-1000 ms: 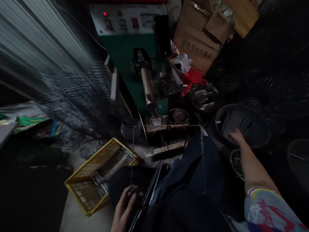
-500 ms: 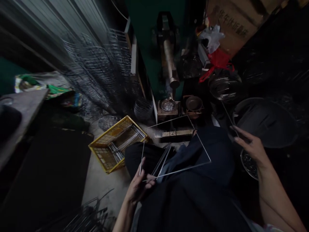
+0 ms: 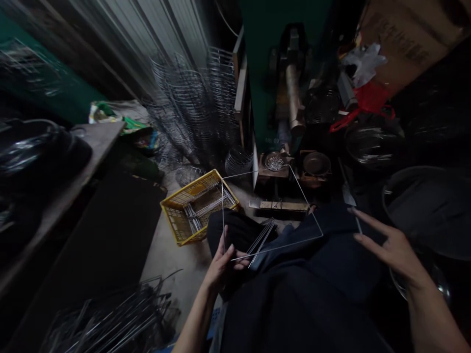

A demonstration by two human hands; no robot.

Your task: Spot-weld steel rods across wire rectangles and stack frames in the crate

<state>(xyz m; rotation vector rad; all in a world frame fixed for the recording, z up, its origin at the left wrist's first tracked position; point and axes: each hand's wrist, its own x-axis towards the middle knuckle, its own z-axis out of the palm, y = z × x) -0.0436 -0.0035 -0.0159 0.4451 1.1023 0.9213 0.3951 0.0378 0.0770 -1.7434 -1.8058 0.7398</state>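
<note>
The left hand (image 3: 224,264) pinches the near corner of a thin rectangular wire frame (image 3: 275,247) between thumb and fingers. The frame slants up and away over the person's dark-trousered lap. Just beside that hand, a bundle of straight wires (image 3: 262,238) lies across the knee, under the frame.

The right hand (image 3: 390,245) hovers well to the right of the frame with its fingers spread and stretched out. A thin metal strip (image 3: 348,196) runs up from its fingertips; I cannot tell whether the hand grips it.

Ahead and left of the left hand, a yellow plastic crate (image 3: 184,218) sits on the floor with wire pieces inside. Beyond the frame's far edge are a small dish of metal bits (image 3: 274,161) and a brown bowl (image 3: 315,164), at the foot of a green machine (image 3: 263,73). Stacked wire racks (image 3: 198,108) stand left of the machine. A black basin (image 3: 423,211) lies beyond the right hand. Further off, a red bag (image 3: 370,98) sits below a cardboard box (image 3: 408,39), whose printed characters are too blurred to read.
</note>
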